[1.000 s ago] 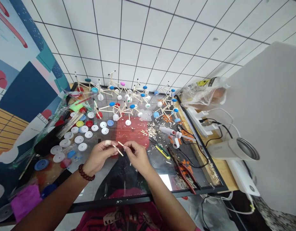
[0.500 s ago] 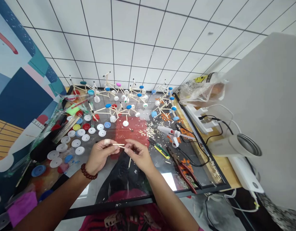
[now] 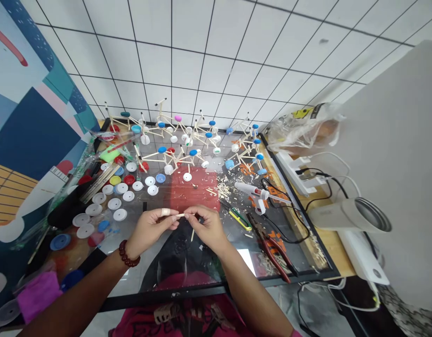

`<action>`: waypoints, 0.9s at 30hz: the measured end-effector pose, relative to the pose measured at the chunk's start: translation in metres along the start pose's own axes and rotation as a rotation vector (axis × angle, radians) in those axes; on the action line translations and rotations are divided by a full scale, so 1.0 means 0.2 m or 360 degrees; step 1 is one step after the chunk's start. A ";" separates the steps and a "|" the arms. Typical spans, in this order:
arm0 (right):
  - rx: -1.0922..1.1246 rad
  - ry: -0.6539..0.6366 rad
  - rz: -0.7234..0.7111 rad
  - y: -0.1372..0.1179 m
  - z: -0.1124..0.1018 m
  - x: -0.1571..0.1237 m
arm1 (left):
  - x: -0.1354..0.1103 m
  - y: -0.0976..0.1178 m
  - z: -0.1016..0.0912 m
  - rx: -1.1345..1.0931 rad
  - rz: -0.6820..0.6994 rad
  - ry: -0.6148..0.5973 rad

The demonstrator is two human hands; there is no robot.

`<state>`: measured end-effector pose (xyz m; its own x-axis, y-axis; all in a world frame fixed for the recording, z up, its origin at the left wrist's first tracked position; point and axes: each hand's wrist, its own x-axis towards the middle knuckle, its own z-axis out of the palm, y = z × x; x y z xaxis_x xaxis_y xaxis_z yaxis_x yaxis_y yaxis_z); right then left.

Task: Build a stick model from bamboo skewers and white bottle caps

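Observation:
My left hand (image 3: 153, 230), with a beaded bracelet on the wrist and a bandage on one finger, pinches one end of short pale wooden sticks (image 3: 181, 215). The thumb and forefinger of my right hand (image 3: 208, 229) pinch the other end. Between the two sets of fingertips only a small length of wood shows. Below my right fingers is another thin stick (image 3: 192, 235); whether it is held or lies on the table, I cannot tell. A red patch (image 3: 193, 192) on the dark glossy table (image 3: 167, 276) lies just beyond both hands.
Stick figures with bottle-cap wheels (image 3: 162, 150) stand along the back. Loose white caps (image 3: 114, 203) cover the left side. To the right lie wood scraps (image 3: 223, 189), a glue gun (image 3: 256, 194), a yellow cutter (image 3: 240, 220) and red-handled pliers (image 3: 272, 252). A power strip (image 3: 296, 173) sits beyond.
Two sticks showed slightly apart between my hands before; now they appear as one short piece, lined up between closer fingertips. The whole view has shifted slightly.

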<state>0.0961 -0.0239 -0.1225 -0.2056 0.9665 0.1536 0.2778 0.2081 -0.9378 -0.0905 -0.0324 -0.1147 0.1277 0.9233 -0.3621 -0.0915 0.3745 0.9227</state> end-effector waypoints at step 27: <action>0.0830 -0.0266 0.0535 -0.01 0.01 0.01 | -0.06 -0.02 0.02 -0.0257 -0.0438 -0.0582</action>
<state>0.0943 -0.0223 -0.1213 -0.3418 0.9211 -0.1863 -0.1317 -0.2432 -0.9610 -0.0871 -0.0455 -0.1127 0.5047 0.7089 -0.4927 -0.1540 0.6356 0.7565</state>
